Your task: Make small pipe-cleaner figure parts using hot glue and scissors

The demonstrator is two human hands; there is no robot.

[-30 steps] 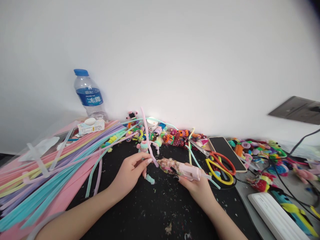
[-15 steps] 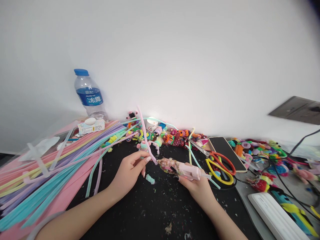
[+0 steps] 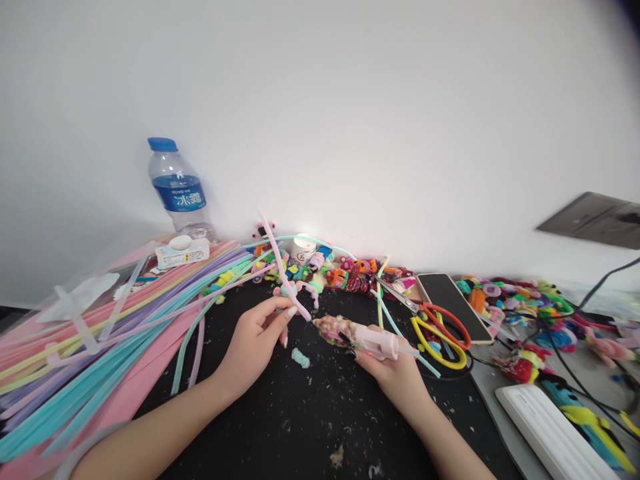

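Observation:
Pinched in my left hand (image 3: 260, 340) is a pink pipe cleaner (image 3: 280, 267), which leans up and to the left, its lower end just short of a nozzle. That nozzle belongs to a pink hot glue gun (image 3: 375, 341), its front crusted with fuzz; my right hand (image 3: 395, 380) is wrapped round its grip. A clear glue stick (image 3: 407, 349) pokes out of its back. Below my left fingertips lies a short coiled mint pipe cleaner piece (image 3: 301, 358). Behind the pink stem, partly covered, sits a small pink and mint figure (image 3: 289, 289).
Long pastel pipe cleaners (image 3: 125, 333) spread over the left side, near a water bottle (image 3: 179, 190). Small fuzzy figures (image 3: 350, 275) line the wall. Scissors (image 3: 440, 330), a phone (image 3: 453, 303), cables and a white power strip (image 3: 545, 427) lie to the right on the black mat (image 3: 300, 433).
My left hand has shifted slightly left with the pink pipe cleaner, so its lower end has drawn back from the nozzle. The glue gun has barely moved.

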